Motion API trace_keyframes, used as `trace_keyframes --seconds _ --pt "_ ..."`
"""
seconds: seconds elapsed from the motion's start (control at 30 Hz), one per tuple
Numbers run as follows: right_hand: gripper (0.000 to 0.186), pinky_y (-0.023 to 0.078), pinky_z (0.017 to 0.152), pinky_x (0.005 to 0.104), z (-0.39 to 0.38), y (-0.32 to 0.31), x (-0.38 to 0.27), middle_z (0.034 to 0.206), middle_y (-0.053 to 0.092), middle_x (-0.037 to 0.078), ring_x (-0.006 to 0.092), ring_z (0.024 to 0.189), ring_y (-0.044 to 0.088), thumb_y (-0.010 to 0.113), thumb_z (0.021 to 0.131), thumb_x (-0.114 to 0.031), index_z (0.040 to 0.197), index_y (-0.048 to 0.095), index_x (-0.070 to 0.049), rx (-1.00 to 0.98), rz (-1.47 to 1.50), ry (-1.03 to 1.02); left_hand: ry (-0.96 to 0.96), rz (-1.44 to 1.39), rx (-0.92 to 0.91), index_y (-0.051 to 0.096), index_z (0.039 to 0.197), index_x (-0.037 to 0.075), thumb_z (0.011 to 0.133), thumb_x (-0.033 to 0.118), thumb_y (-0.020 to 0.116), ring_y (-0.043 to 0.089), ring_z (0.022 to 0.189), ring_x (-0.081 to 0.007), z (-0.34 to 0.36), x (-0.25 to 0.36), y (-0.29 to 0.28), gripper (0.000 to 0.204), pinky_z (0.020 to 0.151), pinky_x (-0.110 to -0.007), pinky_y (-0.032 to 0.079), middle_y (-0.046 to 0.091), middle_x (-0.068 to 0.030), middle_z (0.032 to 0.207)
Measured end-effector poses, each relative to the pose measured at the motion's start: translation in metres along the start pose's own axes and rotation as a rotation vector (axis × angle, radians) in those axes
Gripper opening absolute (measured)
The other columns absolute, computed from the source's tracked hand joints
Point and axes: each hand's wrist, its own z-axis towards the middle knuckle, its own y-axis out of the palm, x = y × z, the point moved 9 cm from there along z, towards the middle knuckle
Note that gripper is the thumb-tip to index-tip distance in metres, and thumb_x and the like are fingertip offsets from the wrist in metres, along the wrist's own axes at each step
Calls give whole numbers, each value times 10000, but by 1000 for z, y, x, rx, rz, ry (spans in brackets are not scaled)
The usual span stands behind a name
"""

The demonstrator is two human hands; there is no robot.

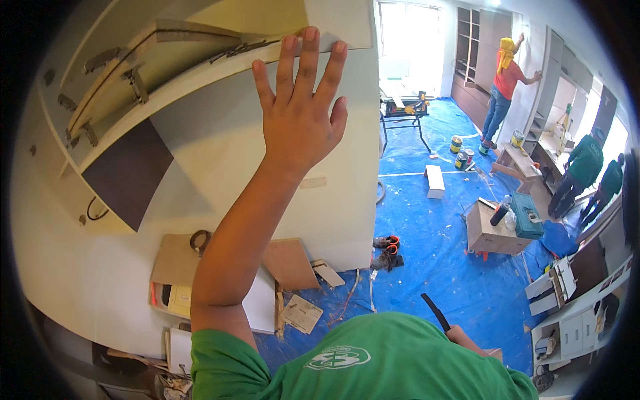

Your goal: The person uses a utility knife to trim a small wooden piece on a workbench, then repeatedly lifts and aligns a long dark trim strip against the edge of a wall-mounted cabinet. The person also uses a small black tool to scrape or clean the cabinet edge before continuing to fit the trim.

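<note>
My left arm is raised, and my left hand (300, 113) lies with fingers spread against the white wall. Its fingertips are at the lower edge of a pale wall cabinet (200, 80). Behind that edge, a wooden panel (160, 32) with metal hinges (135, 85) sits at an angle. A few thin dark pieces (243, 49) rest along the edge, too small to name. Low on my right side, my right hand (460, 335) is closed around a long, flat dark strip (435, 311), which points up and left. My body hides part of that hand.
Blue plastic sheeting (427, 233) covers the floor, with shoes (388, 252) by the wall. Boards (291, 263) lean below the cabinet. A wooden box (490, 230) carries a teal toolbox (527, 217). Paint cans and a saw stand (405, 110) stand farther off. Several people work at the right.
</note>
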Motion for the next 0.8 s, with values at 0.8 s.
trace_keyframes --seconds 0.8 --pt "266 541 733 458 -16 -37 -46 837 736 187 327 808 726 651 868 -192 1073 751 -55 160 161 -52 -168 -12 185 555 1473 185 900 304 721 238 1517 -453 -33 -61 -52 608 1186 -652 169 289 -216 1654"
